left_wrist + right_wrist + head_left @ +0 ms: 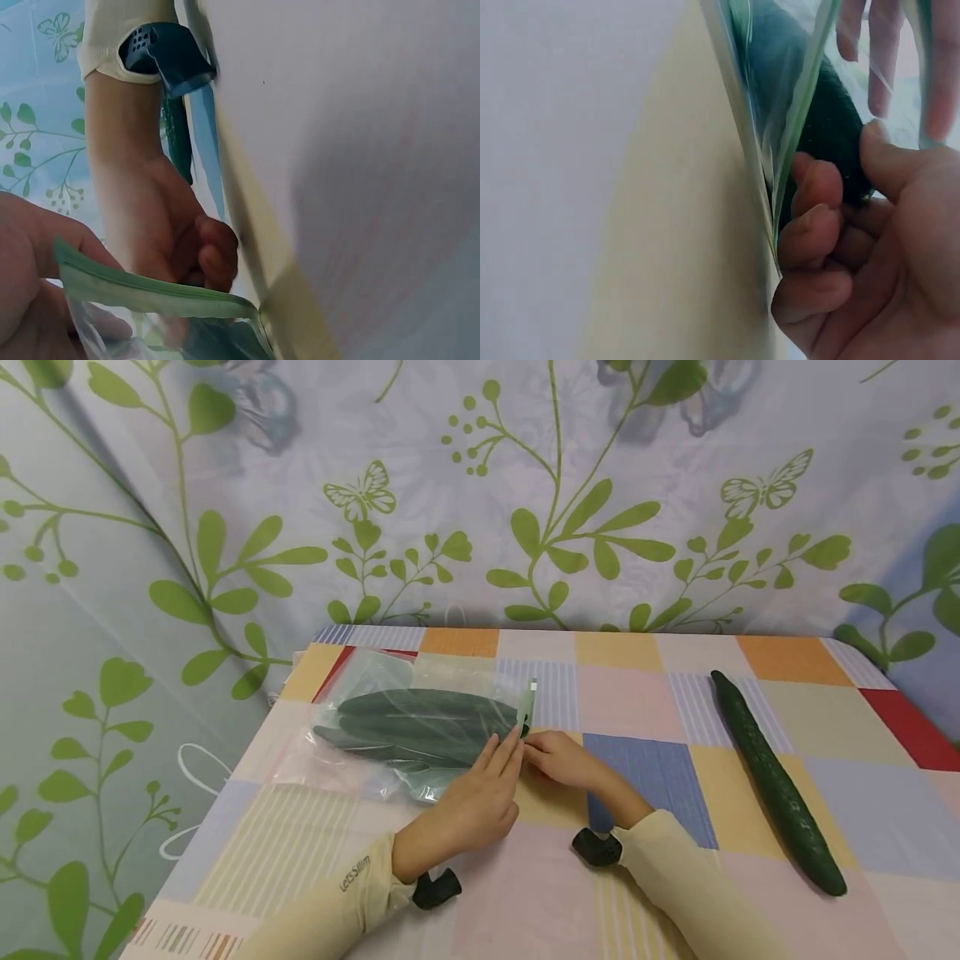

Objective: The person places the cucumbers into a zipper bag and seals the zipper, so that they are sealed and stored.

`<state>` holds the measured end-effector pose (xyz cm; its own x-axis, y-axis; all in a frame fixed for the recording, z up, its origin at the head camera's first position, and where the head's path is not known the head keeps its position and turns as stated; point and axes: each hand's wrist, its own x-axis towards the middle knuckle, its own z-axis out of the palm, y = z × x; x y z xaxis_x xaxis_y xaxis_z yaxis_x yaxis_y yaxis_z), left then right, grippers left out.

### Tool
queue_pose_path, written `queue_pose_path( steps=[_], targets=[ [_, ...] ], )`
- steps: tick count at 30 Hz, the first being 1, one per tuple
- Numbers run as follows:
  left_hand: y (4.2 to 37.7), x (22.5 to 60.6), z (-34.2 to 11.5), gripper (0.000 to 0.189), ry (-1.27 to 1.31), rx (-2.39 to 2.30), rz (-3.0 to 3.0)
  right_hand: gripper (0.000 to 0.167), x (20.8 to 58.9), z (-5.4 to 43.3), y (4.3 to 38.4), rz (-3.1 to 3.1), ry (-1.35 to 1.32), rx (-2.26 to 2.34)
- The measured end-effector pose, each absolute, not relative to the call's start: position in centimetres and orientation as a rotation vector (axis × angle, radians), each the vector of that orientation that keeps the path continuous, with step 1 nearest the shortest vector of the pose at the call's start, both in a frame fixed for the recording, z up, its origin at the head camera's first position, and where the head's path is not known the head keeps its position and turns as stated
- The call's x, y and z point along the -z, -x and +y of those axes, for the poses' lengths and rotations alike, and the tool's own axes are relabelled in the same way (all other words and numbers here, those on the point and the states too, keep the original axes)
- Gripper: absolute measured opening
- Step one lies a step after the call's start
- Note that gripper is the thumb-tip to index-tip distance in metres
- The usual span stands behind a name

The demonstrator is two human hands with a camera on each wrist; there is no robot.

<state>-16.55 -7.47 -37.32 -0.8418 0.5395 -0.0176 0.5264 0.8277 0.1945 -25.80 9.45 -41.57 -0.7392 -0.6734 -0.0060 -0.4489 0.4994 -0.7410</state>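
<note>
A clear zip bag (450, 670) with a green strip at its mouth lies on the table, its mouth facing right. Dark green cucumbers (431, 703) show through the plastic, side by side. My left hand (472, 806) is at the mouth, its straight fingers against the bag beside the green strip (157, 289). From the right, my right hand (562, 760) reaches the mouth. Its thumb and curled fingers pinch the tip of a cucumber (832, 112) at the bag opening, as the right wrist view shows. Plastic hides part of that cucumber.
Another cucumber (776, 785) lies apart, slanting across the right side of the table. A patchwork cloth (630, 693) covers the table. Behind it hangs a curtain (420, 485) with green leaves. A white cord (183, 768) loops at the left edge.
</note>
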Motion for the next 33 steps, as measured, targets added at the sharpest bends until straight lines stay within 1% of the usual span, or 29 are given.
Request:
queue_pose_path(
  steps=[8, 12, 17, 23, 30, 33],
  targets=[
    [16.3, 37.0, -7.0, 0.061, -0.834, -0.268, 2.922, 0.021, 41.8, 9.4, 25.3, 2.536, 0.962, 0.991],
    [16.2, 36.9, -6.9, 0.061, -0.821, -0.247, 2.907, 0.021, 41.7, 9.6, 24.9, 2.590, 0.930, 0.954],
    [15.8, 36.9, -6.8, 0.057, -0.805, -0.117, 2.926, 0.014, 41.6, 9.9, 24.6, 2.583, 0.873, 0.972],
    [15.0, 37.3, -7.1, 0.050, -0.787, 0.051, 2.964, 0.018, 41.6, 10.6, 24.2, 2.592, 0.895, 0.996],
    [14.3, 38.0, -8.1, 0.057, -0.739, -0.046, 2.958, 0.020, 42.0, 12.6, 23.3, 2.572, 0.862, 1.030],
    [14.0, 38.4, -8.5, 0.061, -0.791, -0.031, 2.978, 0.022, 42.1, 14.0, 22.6, 2.548, 0.834, 1.049]
  ],
)
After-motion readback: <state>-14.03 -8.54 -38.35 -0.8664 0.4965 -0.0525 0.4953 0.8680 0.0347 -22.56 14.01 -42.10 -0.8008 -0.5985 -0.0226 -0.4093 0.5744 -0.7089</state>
